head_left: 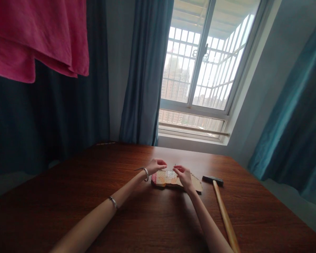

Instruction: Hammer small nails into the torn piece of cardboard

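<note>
The right hand [183, 174] pinches a thin nail-like pin [175, 165] upright above a patterned flat piece [170, 179]. The left hand [156, 164] bends its fingers over the piece's pink end; whether it grips anything I cannot tell. The piece lies on the wooden counter [137, 218], with a wooden-handled hammer [222, 207] just right of it.

A pink cloth [44, 35] is hung before a dark curtain [76, 112] at the left. The window [196, 77] is flanked by a near curtain [140, 84] and a far-right curtain [292, 116]. Tall buildings [175, 82] are seen through metal bars [229, 58]; its lower pane is crossed by a rail [195, 129].
</note>
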Available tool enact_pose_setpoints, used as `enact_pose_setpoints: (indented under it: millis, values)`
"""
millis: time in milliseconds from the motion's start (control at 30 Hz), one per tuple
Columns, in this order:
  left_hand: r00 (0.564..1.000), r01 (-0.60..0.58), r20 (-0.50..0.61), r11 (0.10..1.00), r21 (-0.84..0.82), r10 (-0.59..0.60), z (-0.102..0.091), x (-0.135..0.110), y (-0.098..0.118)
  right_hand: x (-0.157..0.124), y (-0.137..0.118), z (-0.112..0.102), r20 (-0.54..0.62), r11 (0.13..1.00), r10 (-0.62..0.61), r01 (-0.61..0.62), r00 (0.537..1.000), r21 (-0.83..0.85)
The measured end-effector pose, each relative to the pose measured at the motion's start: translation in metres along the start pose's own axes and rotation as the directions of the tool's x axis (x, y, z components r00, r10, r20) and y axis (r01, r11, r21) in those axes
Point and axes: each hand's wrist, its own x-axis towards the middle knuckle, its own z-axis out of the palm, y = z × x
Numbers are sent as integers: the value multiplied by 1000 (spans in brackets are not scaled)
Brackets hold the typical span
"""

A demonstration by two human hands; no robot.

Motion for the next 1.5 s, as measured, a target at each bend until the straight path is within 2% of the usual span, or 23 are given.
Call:
enact_pose_setpoints:
  millis: [133,233,500,767,1100,1333,1500]
  values:
    - [992,62,112,998,0,-62,0,-3,-17,6,11,10,11,996,-29,30,1000,-83]
    - [988,63,138,997,49,-70,6,-6,-22,4,18,12,12,989,-38,39,999,-143]
    - [993,-45,114,990,132,30,17,-2,-34,-2,23,9,29,970,-66,71,997,-233]
    - [994,-83,89,966,245,62,20,-3,-38,-3,24,12,41,956,-67,76,997,-283]
    - [994,-96,79,962,257,78,22,-6,-36,-7,24,11,69,935,-90,108,994,-338]
    - [991,-130,51,977,169,123,31,-6,-34,-8,28,11,104,927,-120,149,987,-344]
    - [993,-113,-11,971,210,118,40,-4,-29,-6,31,9,105,920,-141,169,985,-353]
